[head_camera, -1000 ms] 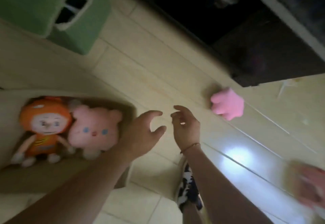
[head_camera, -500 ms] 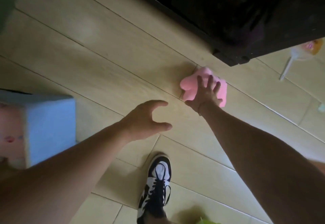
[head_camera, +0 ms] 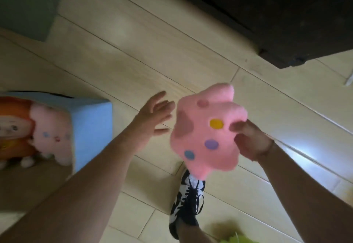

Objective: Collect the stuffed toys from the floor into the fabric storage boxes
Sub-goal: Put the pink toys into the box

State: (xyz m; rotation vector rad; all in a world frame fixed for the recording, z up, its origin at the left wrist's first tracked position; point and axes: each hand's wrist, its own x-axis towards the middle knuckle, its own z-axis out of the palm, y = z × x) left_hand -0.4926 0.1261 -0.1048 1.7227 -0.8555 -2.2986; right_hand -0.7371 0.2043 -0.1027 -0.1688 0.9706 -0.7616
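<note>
Two plush toys, orange doll [head_camera: 13, 128] and pink bear [head_camera: 51, 135], fill my blue box [head_camera: 91, 128]. My right hand [head_camera: 250, 141] pinches one pink spotted toy [head_camera: 206, 130]; left hand [head_camera: 154, 116] fingers spread. I read no writing.

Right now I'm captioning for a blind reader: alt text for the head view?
The right hand grips a pink spotted plush above the floor; the open left hand reaches toward it. A blue fabric box holds two toys.

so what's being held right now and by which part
The right hand grips the pink spotted stuffed toy at its right edge, beside the yellow spot, lifted off the floor. The left hand is open and holds nothing.
</note>
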